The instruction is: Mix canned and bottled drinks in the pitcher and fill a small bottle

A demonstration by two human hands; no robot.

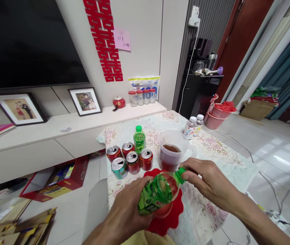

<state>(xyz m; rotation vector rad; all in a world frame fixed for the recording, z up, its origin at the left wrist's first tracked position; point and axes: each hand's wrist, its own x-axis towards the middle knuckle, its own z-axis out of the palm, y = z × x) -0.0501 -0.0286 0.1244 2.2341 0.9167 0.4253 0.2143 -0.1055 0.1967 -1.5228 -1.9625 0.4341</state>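
A clear plastic bottle with a green label (157,194) lies tilted in my left hand (128,211), whose fingers wrap round its body. The thumb and fingers of my right hand (201,175) pinch the green cap (180,175) at the bottle's neck. Under the bottle is a red scalloped mat (174,217) with a reddish round vessel on it, partly hidden. Just beyond stands a translucent pitcher (169,161) holding brown liquid. Several opened drink cans (132,163) and another green-capped bottle (139,139) stand to its left.
A flowered cloth (211,143) covers the table. Two white-capped bottles (191,127) stand at its back right. Red-lidded jars (140,98) line the white cabinet (89,124). A red box (60,177) and flattened cardboard (30,228) lie on the floor at left; cables (275,194) trail at right.
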